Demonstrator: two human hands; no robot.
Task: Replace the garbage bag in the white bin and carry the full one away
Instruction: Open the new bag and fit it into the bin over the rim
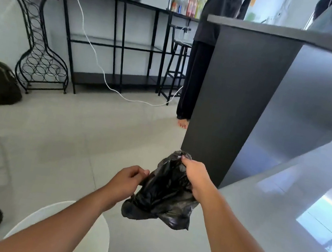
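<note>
Two grips [130, 178] [194, 175], one black bag [161, 200]

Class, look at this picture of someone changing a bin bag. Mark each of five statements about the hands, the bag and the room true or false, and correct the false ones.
1. Both hands grip the black bag. True: the left hand and the right hand each hold it.
2. The black bag lies on the floor. False: it is held up in the air.
3. The white bin is below the left forearm. True.
4. The wire wine rack is full of bottles. False: it holds none.
5. A red cable trails across the floor. False: the cable is white.
</note>
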